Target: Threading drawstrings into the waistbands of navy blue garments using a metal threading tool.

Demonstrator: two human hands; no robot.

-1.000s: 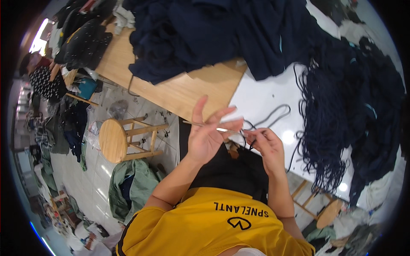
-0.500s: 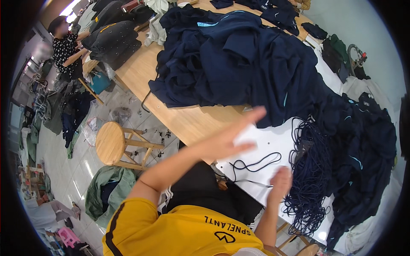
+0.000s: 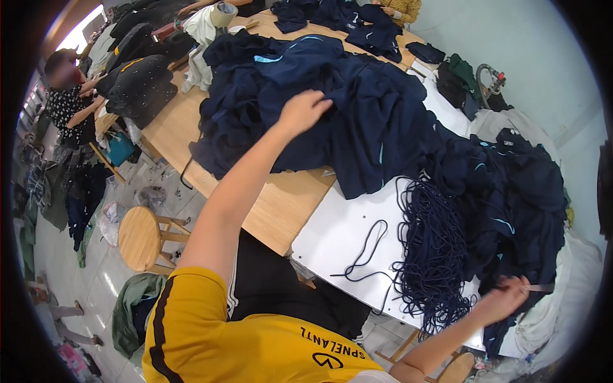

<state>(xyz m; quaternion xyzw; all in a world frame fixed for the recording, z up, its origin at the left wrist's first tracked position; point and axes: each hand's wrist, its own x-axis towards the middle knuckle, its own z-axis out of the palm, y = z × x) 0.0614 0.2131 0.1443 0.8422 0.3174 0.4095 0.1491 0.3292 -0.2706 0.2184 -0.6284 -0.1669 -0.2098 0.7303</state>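
Note:
My left hand [image 3: 306,112] reaches onto the big heap of navy garments [image 3: 300,137], its fingers closed on the cloth of a navy garment [image 3: 345,96] near the top. Farther right, my right hand [image 3: 504,301] is closed around a thin, pale, stick-like thing [image 3: 541,288] that points to the right; its exact kind is too small to tell. That hand is over the lower end of a second pile of navy garments [image 3: 517,198]. Between the two piles and my body lies a thick tangle of navy cords [image 3: 434,255], with one cord loop [image 3: 370,255] trailing left.
The heaps cover a wooden table [image 3: 281,214] joined to a white tabletop [image 3: 332,223]. A wooden stool [image 3: 139,237] and a green cloth bundle [image 3: 131,313] stand at the left. Another person [image 3: 67,105] handles dark garments [image 3: 137,89] at far left; a patterned sleeve [image 3: 402,9] shows far back.
My left hand has moved up and away onto the navy heap and closed on cloth. My right hand has swung right, past the cords, with a thin pale thing now visible. The view has shifted.

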